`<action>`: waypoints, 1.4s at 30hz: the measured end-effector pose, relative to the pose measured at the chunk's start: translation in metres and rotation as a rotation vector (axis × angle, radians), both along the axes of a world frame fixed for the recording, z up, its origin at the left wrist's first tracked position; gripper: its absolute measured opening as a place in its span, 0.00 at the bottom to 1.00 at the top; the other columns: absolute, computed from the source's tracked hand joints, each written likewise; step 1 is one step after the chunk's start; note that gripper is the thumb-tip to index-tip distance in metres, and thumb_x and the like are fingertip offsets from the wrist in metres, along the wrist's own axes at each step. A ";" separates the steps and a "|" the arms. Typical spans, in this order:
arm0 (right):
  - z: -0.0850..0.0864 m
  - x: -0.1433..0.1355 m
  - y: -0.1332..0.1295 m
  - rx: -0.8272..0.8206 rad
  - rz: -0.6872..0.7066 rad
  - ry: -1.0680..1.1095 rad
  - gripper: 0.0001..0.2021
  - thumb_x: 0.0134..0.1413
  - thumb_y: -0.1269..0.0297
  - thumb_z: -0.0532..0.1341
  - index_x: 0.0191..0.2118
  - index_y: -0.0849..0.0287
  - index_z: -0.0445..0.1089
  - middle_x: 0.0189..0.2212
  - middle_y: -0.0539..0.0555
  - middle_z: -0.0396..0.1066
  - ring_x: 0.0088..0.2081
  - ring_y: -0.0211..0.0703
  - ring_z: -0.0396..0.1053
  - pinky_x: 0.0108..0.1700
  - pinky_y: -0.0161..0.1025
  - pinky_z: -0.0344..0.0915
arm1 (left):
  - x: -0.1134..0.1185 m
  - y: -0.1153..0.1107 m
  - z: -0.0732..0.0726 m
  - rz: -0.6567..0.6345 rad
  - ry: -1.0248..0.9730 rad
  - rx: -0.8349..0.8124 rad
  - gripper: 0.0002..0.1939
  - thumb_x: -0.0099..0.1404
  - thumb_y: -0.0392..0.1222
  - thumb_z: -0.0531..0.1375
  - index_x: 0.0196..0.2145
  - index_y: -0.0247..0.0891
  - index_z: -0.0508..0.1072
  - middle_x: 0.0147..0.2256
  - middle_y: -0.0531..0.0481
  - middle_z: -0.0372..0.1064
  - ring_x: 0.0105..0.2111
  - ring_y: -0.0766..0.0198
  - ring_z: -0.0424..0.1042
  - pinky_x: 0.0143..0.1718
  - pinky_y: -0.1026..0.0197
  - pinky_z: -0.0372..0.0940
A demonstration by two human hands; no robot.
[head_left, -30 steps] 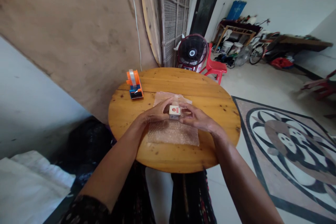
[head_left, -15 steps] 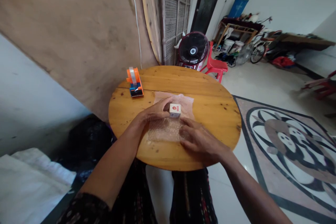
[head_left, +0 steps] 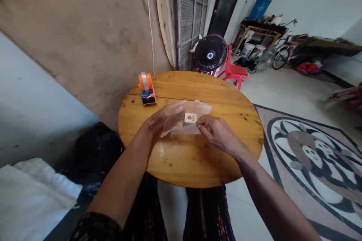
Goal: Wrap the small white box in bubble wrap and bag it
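Note:
A small white box with a red print [head_left: 190,118] sits on a sheet of clear bubble wrap [head_left: 202,108] on the round wooden table [head_left: 181,165]. The near edge of the wrap is raised in front of the box. My right hand [head_left: 216,131] pinches that raised edge just right of the box. At the left side of the wrap lies my left hand [head_left: 165,116], its fingers stretched out and pointing away from me, with part of the wrap beside its palm.
An orange and blue tape dispenser [head_left: 147,89] stands at the table's back left. Behind the table are a fan [head_left: 210,54] and a red plastic chair [head_left: 236,70]. A wall rises at the left.
My right hand has closed on the near edge of the wrap and lifted it toward the box. My left hand has moved slightly left, away from the box, and its fingers have straightened.

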State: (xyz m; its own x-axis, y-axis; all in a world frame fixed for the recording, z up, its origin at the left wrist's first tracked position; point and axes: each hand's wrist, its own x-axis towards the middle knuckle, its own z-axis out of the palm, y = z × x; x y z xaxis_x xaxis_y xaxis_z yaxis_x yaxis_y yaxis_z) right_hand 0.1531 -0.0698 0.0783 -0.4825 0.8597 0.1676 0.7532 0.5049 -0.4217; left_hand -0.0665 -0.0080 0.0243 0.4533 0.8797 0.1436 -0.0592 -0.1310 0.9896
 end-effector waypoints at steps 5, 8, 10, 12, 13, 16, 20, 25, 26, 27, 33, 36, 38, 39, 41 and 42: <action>-0.004 -0.001 0.027 -0.008 -0.117 0.094 0.08 0.56 0.66 0.54 0.30 0.59 0.68 0.22 0.48 0.67 0.23 0.35 0.60 0.28 0.33 0.52 | -0.010 0.003 -0.002 -0.036 -0.124 -0.039 0.29 0.64 0.62 0.52 0.50 0.37 0.73 0.52 0.43 0.70 0.56 0.50 0.64 0.58 0.49 0.56; -0.014 0.002 0.043 -0.021 -0.166 0.130 0.07 0.55 0.66 0.55 0.31 0.59 0.68 0.22 0.48 0.67 0.22 0.35 0.59 0.28 0.33 0.52 | -0.015 0.002 -0.002 -0.016 -0.023 -0.013 0.28 0.62 0.61 0.56 0.50 0.38 0.73 0.52 0.44 0.70 0.55 0.49 0.65 0.56 0.49 0.57; -0.018 0.002 0.050 -0.023 -0.190 0.108 0.07 0.55 0.66 0.55 0.32 0.59 0.69 0.22 0.49 0.67 0.22 0.35 0.59 0.28 0.33 0.51 | -0.015 0.001 0.001 -0.010 0.072 -0.003 0.31 0.58 0.57 0.62 0.54 0.38 0.69 0.51 0.43 0.70 0.52 0.49 0.67 0.53 0.50 0.60; -0.018 0.002 0.054 -0.020 -0.199 0.062 0.08 0.55 0.66 0.54 0.33 0.59 0.70 0.21 0.49 0.67 0.22 0.36 0.59 0.28 0.33 0.51 | -0.011 0.001 0.003 0.007 0.141 0.011 0.37 0.54 0.53 0.66 0.58 0.38 0.64 0.50 0.42 0.70 0.48 0.50 0.69 0.49 0.52 0.63; -0.017 0.001 0.055 -0.018 -0.200 0.035 0.08 0.55 0.66 0.54 0.33 0.59 0.70 0.21 0.50 0.67 0.22 0.36 0.59 0.28 0.34 0.51 | -0.009 0.002 0.003 0.028 0.171 0.030 0.38 0.53 0.53 0.66 0.58 0.37 0.63 0.49 0.42 0.70 0.47 0.51 0.70 0.47 0.52 0.64; -0.014 -0.002 0.059 -0.018 -0.193 -0.016 0.08 0.55 0.67 0.54 0.33 0.59 0.71 0.22 0.51 0.68 0.23 0.37 0.60 0.29 0.34 0.51 | -0.002 0.007 -0.001 0.153 0.274 0.132 0.37 0.52 0.50 0.66 0.58 0.36 0.64 0.50 0.41 0.69 0.48 0.51 0.69 0.48 0.52 0.64; -0.020 -0.001 0.067 -0.048 -0.147 0.021 0.08 0.54 0.67 0.55 0.31 0.59 0.71 0.26 0.52 0.71 0.26 0.37 0.64 0.30 0.34 0.54 | 0.001 0.013 -0.009 0.281 0.359 0.177 0.36 0.52 0.49 0.65 0.57 0.35 0.65 0.49 0.41 0.68 0.48 0.51 0.68 0.50 0.51 0.62; -0.036 0.002 0.077 -0.050 -0.166 0.059 0.10 0.53 0.65 0.55 0.28 0.60 0.72 0.22 0.50 0.68 0.25 0.38 0.62 0.29 0.34 0.54 | 0.003 0.011 -0.008 0.297 0.324 0.122 0.34 0.53 0.46 0.63 0.57 0.34 0.65 0.45 0.42 0.70 0.41 0.56 0.70 0.44 0.55 0.65; -0.039 0.003 0.078 -0.051 -0.175 0.060 0.10 0.53 0.65 0.55 0.27 0.60 0.72 0.21 0.50 0.67 0.25 0.37 0.62 0.29 0.34 0.54 | 0.004 0.011 -0.007 0.311 0.327 0.123 0.33 0.53 0.46 0.62 0.56 0.34 0.66 0.45 0.42 0.70 0.40 0.57 0.70 0.43 0.55 0.65; -0.041 0.003 0.079 -0.050 -0.183 0.059 0.10 0.53 0.65 0.55 0.27 0.60 0.72 0.21 0.50 0.67 0.25 0.37 0.61 0.28 0.34 0.54 | 0.005 0.010 -0.006 0.322 0.338 0.132 0.32 0.53 0.45 0.61 0.55 0.33 0.67 0.46 0.42 0.69 0.40 0.57 0.70 0.43 0.56 0.65; -0.043 0.004 0.078 -0.079 -0.236 0.059 0.13 0.53 0.62 0.55 0.22 0.61 0.70 0.19 0.51 0.64 0.23 0.36 0.59 0.25 0.33 0.51 | 0.008 0.013 -0.008 0.303 0.419 0.165 0.28 0.53 0.44 0.59 0.52 0.31 0.68 0.41 0.45 0.70 0.37 0.58 0.70 0.39 0.59 0.65; -0.042 0.004 0.076 -0.129 -0.256 0.041 0.14 0.54 0.61 0.54 0.22 0.61 0.69 0.19 0.50 0.63 0.23 0.36 0.58 0.26 0.34 0.52 | 0.009 0.012 -0.009 0.306 0.437 0.170 0.27 0.54 0.45 0.59 0.51 0.32 0.69 0.40 0.46 0.70 0.35 0.60 0.69 0.38 0.59 0.65; -0.042 0.004 0.075 -0.151 -0.277 0.039 0.14 0.54 0.61 0.54 0.23 0.61 0.68 0.20 0.51 0.64 0.24 0.37 0.60 0.26 0.34 0.52 | 0.009 0.012 -0.008 0.305 0.442 0.179 0.28 0.54 0.45 0.59 0.51 0.32 0.69 0.41 0.45 0.70 0.35 0.60 0.69 0.38 0.59 0.65; -0.042 0.004 0.074 -0.153 -0.284 0.044 0.14 0.54 0.61 0.54 0.23 0.60 0.69 0.21 0.51 0.65 0.24 0.37 0.60 0.26 0.34 0.52 | 0.009 0.011 -0.008 0.303 0.444 0.178 0.28 0.53 0.45 0.59 0.51 0.32 0.69 0.41 0.45 0.70 0.35 0.60 0.69 0.38 0.59 0.65; -0.043 0.003 0.073 -0.130 -0.262 0.068 0.11 0.54 0.62 0.55 0.26 0.60 0.70 0.22 0.51 0.67 0.25 0.37 0.62 0.27 0.34 0.53 | 0.010 0.011 -0.007 0.298 0.440 0.165 0.27 0.53 0.45 0.58 0.51 0.32 0.68 0.41 0.46 0.70 0.35 0.61 0.69 0.37 0.59 0.65; -0.044 0.003 0.072 -0.105 -0.237 0.086 0.09 0.54 0.64 0.55 0.28 0.59 0.70 0.24 0.51 0.69 0.26 0.38 0.63 0.28 0.34 0.55 | 0.010 0.011 -0.007 0.296 0.437 0.155 0.27 0.53 0.45 0.58 0.51 0.33 0.68 0.40 0.47 0.70 0.34 0.61 0.68 0.36 0.60 0.65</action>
State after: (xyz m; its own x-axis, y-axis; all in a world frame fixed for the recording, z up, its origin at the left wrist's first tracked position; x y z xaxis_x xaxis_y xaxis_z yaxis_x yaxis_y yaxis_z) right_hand 0.1556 0.0019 0.0342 -0.2532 0.9619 0.1030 0.8042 0.2684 -0.5303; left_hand -0.0565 0.0028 0.0176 0.2360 0.9622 0.1356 0.4147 -0.2259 0.8815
